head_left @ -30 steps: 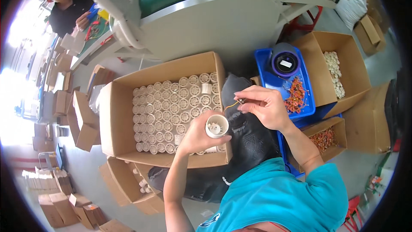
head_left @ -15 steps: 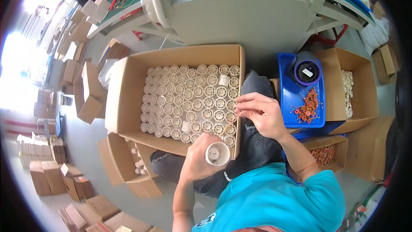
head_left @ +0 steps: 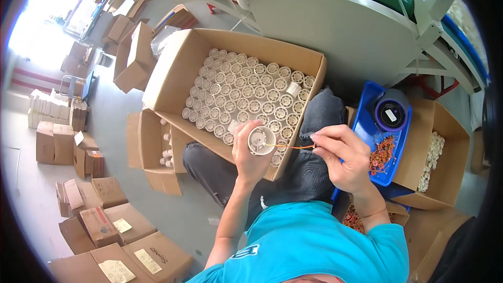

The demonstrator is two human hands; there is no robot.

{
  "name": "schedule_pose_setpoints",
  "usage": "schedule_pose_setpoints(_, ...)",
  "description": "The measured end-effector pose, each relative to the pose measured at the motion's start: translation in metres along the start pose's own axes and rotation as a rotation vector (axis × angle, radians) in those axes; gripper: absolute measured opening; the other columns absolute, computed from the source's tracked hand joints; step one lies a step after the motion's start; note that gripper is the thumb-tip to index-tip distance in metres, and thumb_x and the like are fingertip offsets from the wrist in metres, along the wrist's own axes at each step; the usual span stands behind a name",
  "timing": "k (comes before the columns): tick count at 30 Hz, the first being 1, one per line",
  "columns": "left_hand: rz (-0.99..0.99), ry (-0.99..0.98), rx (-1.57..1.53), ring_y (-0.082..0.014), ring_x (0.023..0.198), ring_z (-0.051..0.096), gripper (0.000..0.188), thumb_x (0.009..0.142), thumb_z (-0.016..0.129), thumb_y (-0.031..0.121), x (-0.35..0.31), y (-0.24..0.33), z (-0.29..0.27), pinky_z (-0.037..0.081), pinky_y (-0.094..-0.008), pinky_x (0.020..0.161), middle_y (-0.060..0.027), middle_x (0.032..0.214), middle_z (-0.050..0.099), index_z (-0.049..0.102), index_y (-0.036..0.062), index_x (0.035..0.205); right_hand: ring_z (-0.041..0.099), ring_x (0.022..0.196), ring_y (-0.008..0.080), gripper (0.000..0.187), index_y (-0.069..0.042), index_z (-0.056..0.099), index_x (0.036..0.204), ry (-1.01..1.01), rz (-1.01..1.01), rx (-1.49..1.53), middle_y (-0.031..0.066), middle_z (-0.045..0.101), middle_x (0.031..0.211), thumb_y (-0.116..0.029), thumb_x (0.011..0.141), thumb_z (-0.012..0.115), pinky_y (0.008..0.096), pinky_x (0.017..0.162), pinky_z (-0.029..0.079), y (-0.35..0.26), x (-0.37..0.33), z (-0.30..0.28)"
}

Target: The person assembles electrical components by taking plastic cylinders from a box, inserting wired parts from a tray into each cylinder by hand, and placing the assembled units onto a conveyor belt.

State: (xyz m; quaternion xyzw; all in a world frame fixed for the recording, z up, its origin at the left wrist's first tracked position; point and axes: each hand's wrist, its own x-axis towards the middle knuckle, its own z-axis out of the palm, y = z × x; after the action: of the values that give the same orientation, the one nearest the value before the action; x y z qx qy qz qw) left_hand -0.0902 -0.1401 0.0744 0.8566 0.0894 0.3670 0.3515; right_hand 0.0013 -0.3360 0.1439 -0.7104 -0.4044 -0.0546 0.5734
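Note:
My left hand point(head_left: 248, 153) is closed around a white round plastic cup point(head_left: 255, 148), its open top facing up. A flat inner part shows inside the cup. With finger and thumb, my right hand point(head_left: 346, 158) pinches one end of a thin orange-and-yellow wire point(head_left: 294, 147). The wire stretches left to the cup's rim; whether its other end is fixed inside I cannot tell. Both hands are over my lap, at the near right edge of a cardboard box point(head_left: 175, 68). Rows of white round plastic parts point(head_left: 242, 92) stand in that box, one part point(head_left: 294, 89) on its side.
To the right, a blue tray point(head_left: 386, 177) holds a purple-rimmed round container point(head_left: 391, 115) and a heap of red-and-orange wired pieces point(head_left: 382, 155). Beside it stands a carton point(head_left: 455, 152) of small cream parts. A grey machine point(head_left: 335, 26) rises ahead. Cartons point(head_left: 118, 225) stand left.
The view has turned, so the scene sits tilted. My left hand has brought the cup up nearer my right hand, and the wire now stretches visibly between my right fingers and the cup.

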Motion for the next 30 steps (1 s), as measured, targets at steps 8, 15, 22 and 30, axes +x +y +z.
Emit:
schedule_pose_setpoints(8, 0.083, -0.02, -0.019, -0.0271, 0.097, 0.061, 0.06, 0.064, 0.086, 0.003, 0.017, 0.001, 0.0, 0.051, -0.0351, 0.081, -0.0125, 0.105, 0.062, 0.055, 0.0034, 0.116, 0.066, 0.077, 0.0248, 0.026, 0.003, 0.068, 0.1, -0.029, -0.014, -0.01, 0.0124, 0.064, 0.095, 0.008, 0.075, 0.073, 0.0324, 0.065, 0.055, -0.01, 0.006, 0.012)
schedule_pose_setpoints(15, 0.127, -0.078, -0.1, -0.0321, 0.097, 0.061, 0.063, 0.061, 0.081, -0.004, 0.028, -0.007, -0.012, 0.052, -0.0378, 0.079, -0.0163, 0.109, 0.06, 0.056, 0.0038, 0.118, 0.066, 0.076, 0.0263, 0.025, 0.004, 0.067, 0.101, -0.012, 0.015, -0.09, 0.013, 0.063, 0.094, 0.007, 0.076, 0.072, 0.034, 0.064, 0.055, -0.018, 0.01, 0.03)
schedule_pose_setpoints(22, 0.114, -0.126, -0.14, -0.032, 0.095, 0.062, 0.063, 0.061, 0.083, -0.002, 0.034, -0.021, -0.02, 0.052, -0.0376, 0.078, -0.0159, 0.108, 0.06, 0.056, 0.0037, 0.117, 0.066, 0.076, 0.0241, 0.025, 0.003, 0.069, 0.098, -0.021, 0.079, -0.123, 0.0117, 0.064, 0.093, 0.01, 0.074, 0.072, 0.0318, 0.064, 0.054, -0.02, 0.02, 0.046)
schedule_pose_setpoints(30, 0.133, -0.158, -0.128, -0.0316, 0.092, 0.061, 0.063, 0.058, 0.081, 0.0, 0.04, -0.024, -0.004, 0.048, -0.0399, 0.077, -0.0135, 0.104, 0.061, 0.057, 0.0055, 0.115, 0.064, 0.077, 0.0264, 0.025, 0.001, 0.067, 0.097, -0.061, 0.064, -0.162, 0.0106, 0.062, 0.092, 0.001, 0.074, 0.075, 0.0351, 0.066, 0.054, -0.003, 0.028, 0.052)
